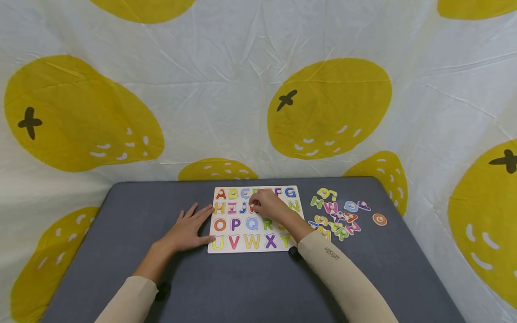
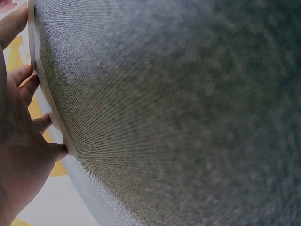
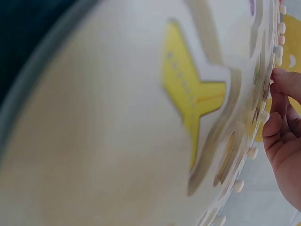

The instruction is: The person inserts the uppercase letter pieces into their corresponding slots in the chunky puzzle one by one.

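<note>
A white alphabet puzzle board [image 1: 242, 231] lies on the table, with knobbed letters such as the red A [image 1: 221, 194] and blue J [image 1: 243, 208] in its upper rows. My left hand [image 1: 186, 232] is spread flat at the board's left edge, fingertips and thumb touching it. In the left wrist view, straight fingers [image 2: 44, 123] meet that edge. Over the second row, just right of the J, my right hand [image 1: 271, 206] pinches the knob of a red letter piece [image 1: 251, 208], mostly hidden by the fingers. The right wrist view shows the thumb and fingertips [image 3: 278, 73] close to the board surface.
Several loose letter pieces [image 1: 331, 207] lie in a pile to the right of the board, with an orange O [image 1: 379, 219] apart from them. The grey table [image 1: 226, 287] ends at a white curtain [image 1: 218, 112] with yellow fruit prints.
</note>
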A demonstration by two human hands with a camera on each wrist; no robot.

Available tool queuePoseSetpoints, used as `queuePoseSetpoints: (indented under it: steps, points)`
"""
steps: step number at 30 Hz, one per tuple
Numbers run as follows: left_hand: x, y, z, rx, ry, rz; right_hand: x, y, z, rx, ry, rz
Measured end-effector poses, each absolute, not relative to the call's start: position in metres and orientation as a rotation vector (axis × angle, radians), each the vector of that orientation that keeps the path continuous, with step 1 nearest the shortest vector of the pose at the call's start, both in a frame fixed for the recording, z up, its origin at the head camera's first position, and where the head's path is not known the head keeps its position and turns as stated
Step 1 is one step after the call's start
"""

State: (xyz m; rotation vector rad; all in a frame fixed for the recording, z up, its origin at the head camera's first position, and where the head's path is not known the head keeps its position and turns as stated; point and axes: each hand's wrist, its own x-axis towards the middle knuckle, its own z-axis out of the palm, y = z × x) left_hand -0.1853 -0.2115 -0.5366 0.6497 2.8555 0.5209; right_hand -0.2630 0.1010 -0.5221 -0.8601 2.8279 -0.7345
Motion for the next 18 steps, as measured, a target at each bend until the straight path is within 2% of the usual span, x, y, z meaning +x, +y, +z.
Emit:
queuePoseSetpoints:
  steps: [10, 18]
  points:
    - [-0.1860, -0.2104, -0.5384, 0.642, 2.850, 0.515, -0.2565, 0.0946, -0.5205, -0.768, 2.819, -0.697]
    - [-0.1877, -0.2119, -0.5383, 0.644, 2.842, 0.499, -0.2537, 0.0975, -0.5186, -0.797, 2.818, -0.732]
